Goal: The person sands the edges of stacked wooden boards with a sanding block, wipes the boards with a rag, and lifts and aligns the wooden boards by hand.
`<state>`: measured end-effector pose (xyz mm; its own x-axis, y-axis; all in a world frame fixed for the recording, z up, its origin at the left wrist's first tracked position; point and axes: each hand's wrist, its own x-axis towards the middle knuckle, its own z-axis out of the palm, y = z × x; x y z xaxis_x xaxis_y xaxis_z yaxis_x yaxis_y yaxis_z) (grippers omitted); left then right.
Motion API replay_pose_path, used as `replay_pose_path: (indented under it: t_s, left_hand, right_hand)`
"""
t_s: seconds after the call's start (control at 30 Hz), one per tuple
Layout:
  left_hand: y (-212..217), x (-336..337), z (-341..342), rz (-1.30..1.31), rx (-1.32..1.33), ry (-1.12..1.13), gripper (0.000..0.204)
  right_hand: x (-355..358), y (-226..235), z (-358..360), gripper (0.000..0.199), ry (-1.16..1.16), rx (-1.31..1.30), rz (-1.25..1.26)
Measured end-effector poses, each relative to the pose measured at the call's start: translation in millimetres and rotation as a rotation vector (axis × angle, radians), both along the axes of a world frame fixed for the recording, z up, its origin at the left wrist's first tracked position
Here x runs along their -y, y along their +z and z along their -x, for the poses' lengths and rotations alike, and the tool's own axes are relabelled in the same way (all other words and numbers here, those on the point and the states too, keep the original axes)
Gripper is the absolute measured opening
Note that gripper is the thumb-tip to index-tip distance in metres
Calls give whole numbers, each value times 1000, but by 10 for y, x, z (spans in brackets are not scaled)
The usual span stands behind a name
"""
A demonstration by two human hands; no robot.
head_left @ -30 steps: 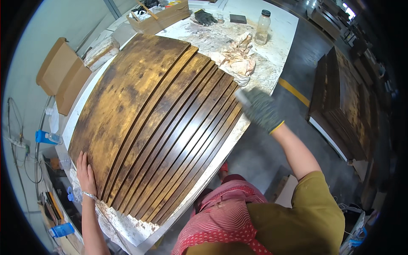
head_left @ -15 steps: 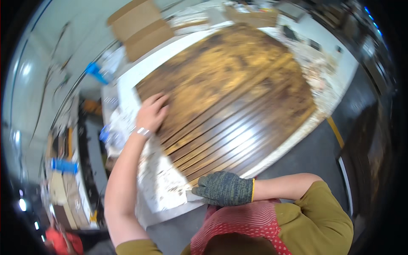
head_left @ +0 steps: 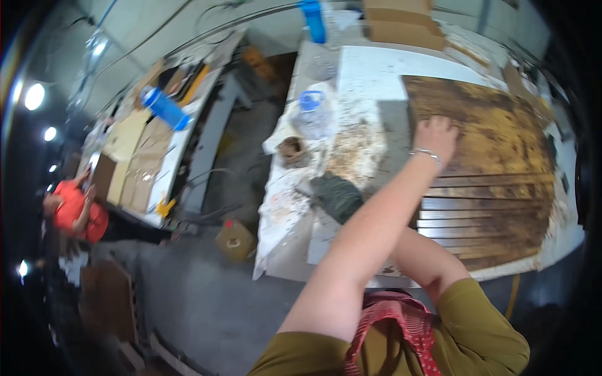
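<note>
A brown, wood-grained panel (head_left: 495,135) with long parallel grooves lies on the worktable. My bare left hand (head_left: 437,139), with a bracelet at the wrist, rests on the panel near its left edge, fingers apart and slightly bent. Under my left forearm my right arm reaches across to the left. My right hand (head_left: 337,195), in a dark grey-green knit glove, is low over the stained white sheet (head_left: 357,147), beside brown crumbs. Its fingers look closed; a small greyish flat piece shows at their tips, too blurred to name.
A clear jug with a blue lid (head_left: 311,101) and a brown roll (head_left: 291,150) are left of the sheet. Behind stand a blue bottle (head_left: 313,22) and an open cardboard box (head_left: 404,25). Left, across an aisle with a yellowish can (head_left: 236,240), a person in red (head_left: 78,210) stands by another bench.
The view has swung left. My gloved right hand has moved from the panel's near corner leftward, crossing under my left arm to the sheet. My left hand stays on the panel.
</note>
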<state>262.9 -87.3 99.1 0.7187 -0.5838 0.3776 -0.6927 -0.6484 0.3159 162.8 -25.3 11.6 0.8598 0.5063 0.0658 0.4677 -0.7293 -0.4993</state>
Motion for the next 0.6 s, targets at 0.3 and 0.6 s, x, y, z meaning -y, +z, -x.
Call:
replay_pose_path:
  t_s: [0.3,0.6]
  left_hand:
    - [99,-210,-239,-35,153,-190,33]
    - [288,-144,-96,-277,50,-194,44]
  right_hand:
    - [1003,969,1084,47,241,-360,-354]
    - [5532,1155,2363,49,-1496,279,-77]
